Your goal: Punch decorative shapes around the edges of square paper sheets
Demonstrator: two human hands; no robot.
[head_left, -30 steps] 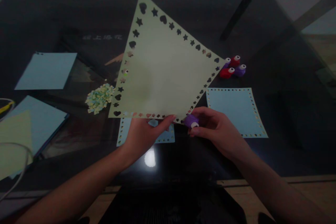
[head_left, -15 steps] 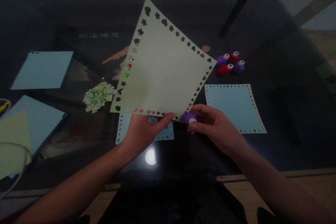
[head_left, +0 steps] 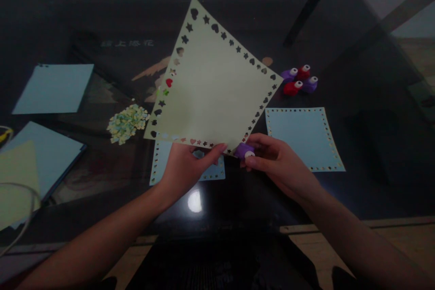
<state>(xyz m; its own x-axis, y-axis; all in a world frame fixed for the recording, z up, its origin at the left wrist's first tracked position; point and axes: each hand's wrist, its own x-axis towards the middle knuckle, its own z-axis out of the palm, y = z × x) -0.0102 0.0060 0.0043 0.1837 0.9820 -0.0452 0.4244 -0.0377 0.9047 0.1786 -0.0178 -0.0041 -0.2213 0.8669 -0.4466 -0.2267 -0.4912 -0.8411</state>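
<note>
Our right grip (head_left: pixel 277 158) holds a purple punch (head_left: pixel 244 149) at the lowest corner of the pale green sheet (head_left: pixel 217 81), thumb by its white button. Our left grip (head_left: pixel 190 165) pinches that sheet's lower edge, thumb in front. The sheet is raised and tilted above the table (head_left: pixel 370 190), its edges cut with hearts, stars and flowers. We cannot tell how deep the paper sits in the punch. If it sits crooked, a cut could overlap its neighbour or break the edge; if our grips pull apart, the thin border could tear.

Beneath our left grip lies a bordered blue sheet (head_left: pixel 159 158). Four red and purple punches (head_left: pixel 292 88) cluster near the sheet's right corner. Near its left corner sits a pile of paper bits (head_left: pixel 127 122), which a dragging edge could scatter.
</note>
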